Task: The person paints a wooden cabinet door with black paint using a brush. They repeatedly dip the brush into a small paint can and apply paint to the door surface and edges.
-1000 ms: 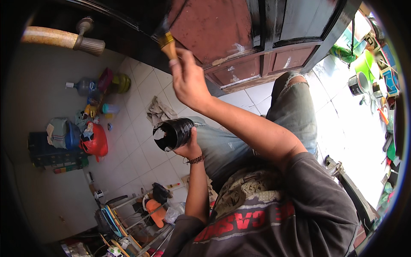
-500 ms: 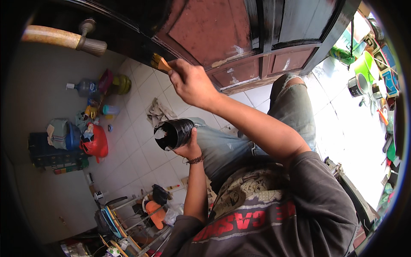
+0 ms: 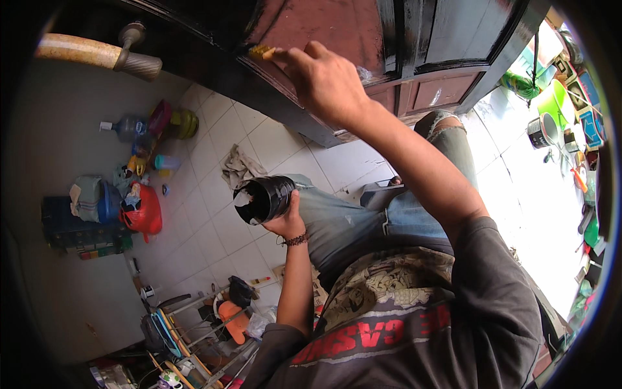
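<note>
My right hand (image 3: pixel 330 84) is closed round the handle of a paintbrush (image 3: pixel 262 52). Its bristles lie at the edge of a red-brown panel on a wooden door (image 3: pixel 304 35), beside a frame coated in glossy black paint. Lower down, my left hand (image 3: pixel 289 220) grips a black cut-open plastic container (image 3: pixel 264 198), tilted with its ragged mouth facing left. The inside looks dark, with a pale patch near the rim. Parts of the door's panels are still reddish, with streaky black strokes around them.
A large door handle (image 3: pixel 84 55) juts out at upper left. A rag (image 3: pixel 241 167) lies on the tiled floor (image 3: pixel 214 220). At left are a red plastic bag (image 3: pixel 142 211) and a water bottle (image 3: pixel 128 129); a metal rack (image 3: pixel 194 337) stands below. Cans and a green bucket (image 3: pixel 554 104) crowd the right.
My right hand and the brush have moved up and to the right, from the door's lower edge to the red-brown panel's border. The left hand holds the container almost where it was.
</note>
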The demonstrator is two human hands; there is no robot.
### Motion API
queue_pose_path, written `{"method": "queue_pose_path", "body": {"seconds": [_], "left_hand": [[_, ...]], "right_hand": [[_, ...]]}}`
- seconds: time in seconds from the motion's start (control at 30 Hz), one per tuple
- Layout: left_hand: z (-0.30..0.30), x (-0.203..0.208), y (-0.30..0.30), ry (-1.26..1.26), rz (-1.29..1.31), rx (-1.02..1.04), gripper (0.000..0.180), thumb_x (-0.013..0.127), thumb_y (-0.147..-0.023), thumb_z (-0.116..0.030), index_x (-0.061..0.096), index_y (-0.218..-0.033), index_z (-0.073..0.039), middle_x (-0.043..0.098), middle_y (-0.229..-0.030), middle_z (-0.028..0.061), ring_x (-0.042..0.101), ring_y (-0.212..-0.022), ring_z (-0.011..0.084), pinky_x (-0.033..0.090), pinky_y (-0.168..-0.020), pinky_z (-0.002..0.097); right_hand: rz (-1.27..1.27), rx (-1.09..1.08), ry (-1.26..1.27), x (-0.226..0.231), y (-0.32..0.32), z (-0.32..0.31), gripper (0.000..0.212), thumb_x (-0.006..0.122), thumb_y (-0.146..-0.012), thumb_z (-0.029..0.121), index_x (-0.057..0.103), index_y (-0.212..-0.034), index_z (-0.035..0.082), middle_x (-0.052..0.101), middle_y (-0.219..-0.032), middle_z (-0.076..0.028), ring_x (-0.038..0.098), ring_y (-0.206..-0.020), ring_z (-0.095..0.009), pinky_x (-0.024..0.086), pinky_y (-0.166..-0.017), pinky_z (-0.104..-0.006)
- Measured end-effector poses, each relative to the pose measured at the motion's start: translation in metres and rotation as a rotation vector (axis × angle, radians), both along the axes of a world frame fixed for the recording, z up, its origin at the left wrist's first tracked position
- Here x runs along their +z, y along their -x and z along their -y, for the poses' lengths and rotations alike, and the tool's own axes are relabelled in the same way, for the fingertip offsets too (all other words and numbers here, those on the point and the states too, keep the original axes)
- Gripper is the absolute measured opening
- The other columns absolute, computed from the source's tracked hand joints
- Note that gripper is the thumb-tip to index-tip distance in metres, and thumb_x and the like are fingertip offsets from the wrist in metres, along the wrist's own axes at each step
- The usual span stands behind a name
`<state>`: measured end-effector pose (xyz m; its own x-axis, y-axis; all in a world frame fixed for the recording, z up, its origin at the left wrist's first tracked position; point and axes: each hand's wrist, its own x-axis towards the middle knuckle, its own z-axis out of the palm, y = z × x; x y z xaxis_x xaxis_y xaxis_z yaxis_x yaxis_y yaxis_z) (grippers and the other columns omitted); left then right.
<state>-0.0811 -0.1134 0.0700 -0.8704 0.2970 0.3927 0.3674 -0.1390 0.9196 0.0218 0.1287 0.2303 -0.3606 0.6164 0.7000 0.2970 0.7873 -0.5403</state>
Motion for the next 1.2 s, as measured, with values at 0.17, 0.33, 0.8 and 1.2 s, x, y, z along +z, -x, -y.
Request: {"method": "queue_pose_path", "body": {"seconds": [0.17, 0.33, 0.8, 1.2], "left_hand": [[0.0, -0.004, 0.002, -0.01, 0.002, -0.007, 0.087, 0.089, -0.067, 0.0, 0.041, -0.14, 0.006, 0.052, -0.136, 0.017, 0.058, -0.119, 0.0254, 0.053, -0.101, 0.039], [-0.004, -0.004, 0.005, -0.01, -0.018, -0.028, 0.088, 0.089, -0.066, 0.001, 0.041, -0.14, 0.006, 0.052, -0.136, 0.0167, 0.058, -0.119, 0.0252, 0.053, -0.101, 0.0393], [-0.002, -0.005, 0.001, 0.036, -0.04, 0.011, 0.083, 0.087, -0.067, 0.004, 0.043, -0.138, 0.006, 0.055, -0.134, 0.0182, 0.061, -0.115, 0.0253, 0.057, -0.096, 0.038], [-0.001, -0.009, 0.003, 0.056, -0.015, -0.006, 0.09, 0.089, -0.067, -0.001, 0.039, -0.141, 0.007, 0.051, -0.138, 0.0186, 0.057, -0.121, 0.0264, 0.053, -0.101, 0.0396]], "right_hand": [[-0.153, -0.069, 0.048, 0.018, -0.025, -0.002, 0.028, 0.066, -0.088, 0.014, 0.07, -0.115, 0.02, 0.063, -0.083, -0.013, 0.066, -0.074, -0.035, 0.054, -0.063, -0.0452], [-0.037, 0.058, 0.022, 0.009, -0.006, -0.005, 0.027, 0.066, -0.087, 0.011, 0.073, -0.113, 0.017, 0.068, -0.084, -0.011, 0.068, -0.077, -0.032, 0.056, -0.069, -0.0419], [-0.653, -0.152, 0.02, 0.01, 0.018, -0.006, 0.036, 0.065, -0.094, 0.004, 0.056, -0.129, 0.005, 0.066, -0.095, -0.016, 0.067, -0.076, -0.028, 0.053, -0.07, -0.0345], [-0.262, 0.168, 0.011, 0.037, -0.032, -0.04, 0.023, 0.067, -0.09, 0.008, 0.069, -0.112, 0.004, 0.067, -0.084, -0.014, 0.067, -0.07, -0.031, 0.055, -0.064, -0.0389]]}}
